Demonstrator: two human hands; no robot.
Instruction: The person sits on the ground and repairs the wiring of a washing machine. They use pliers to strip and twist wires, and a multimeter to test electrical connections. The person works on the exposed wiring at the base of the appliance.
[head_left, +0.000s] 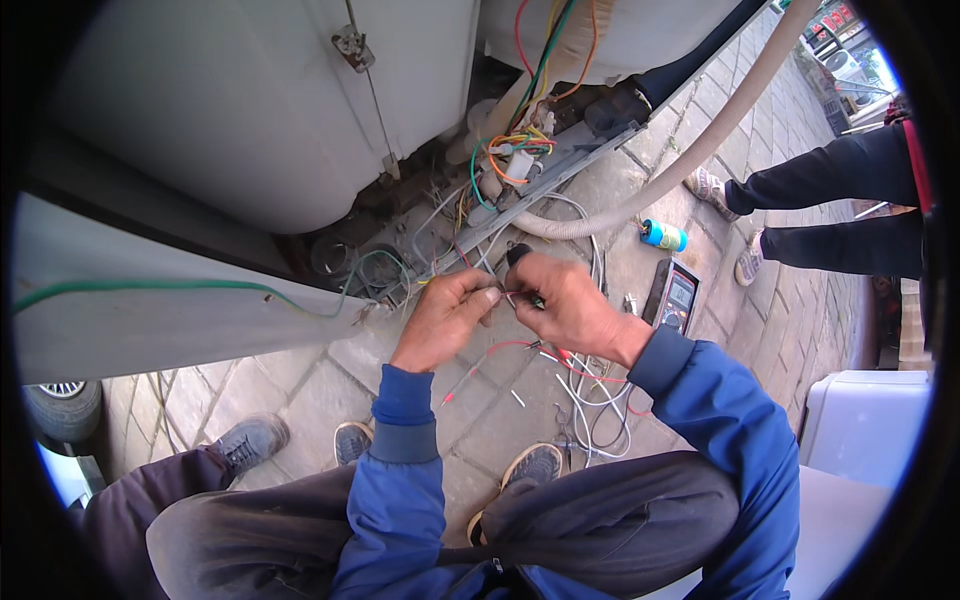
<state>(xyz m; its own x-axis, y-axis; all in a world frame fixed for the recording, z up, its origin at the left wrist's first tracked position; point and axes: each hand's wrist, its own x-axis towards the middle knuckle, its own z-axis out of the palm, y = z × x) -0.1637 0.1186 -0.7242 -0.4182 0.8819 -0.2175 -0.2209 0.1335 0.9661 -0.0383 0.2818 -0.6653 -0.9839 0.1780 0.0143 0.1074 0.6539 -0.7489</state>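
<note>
Close together in the middle of the view, my two hands work at a thin reddish wire (pixel 508 293). My left hand (pixel 440 318) is closed, its thumb and forefinger pinching this wire. My right hand (pixel 575 305) is wrapped round a tool with a black handle (pixel 517 254); its working end is mostly hidden by the fingers, so its exact kind does not show. Just beyond the hands, an opened white appliance (pixel 270 110) exposes a bundle of coloured wires (pixel 515 150) and a metal base rail (pixel 560 170).
A grey corrugated hose (pixel 690 170) curves over the paving. Right of my hands lie a multimeter (pixel 672 298) and a blue cylinder (pixel 663 235). Red test leads (pixel 490 352) and white cables (pixel 590 410) lie before me. Other people's legs (pixel 830 170) and a shoe (pixel 250 445) are nearby.
</note>
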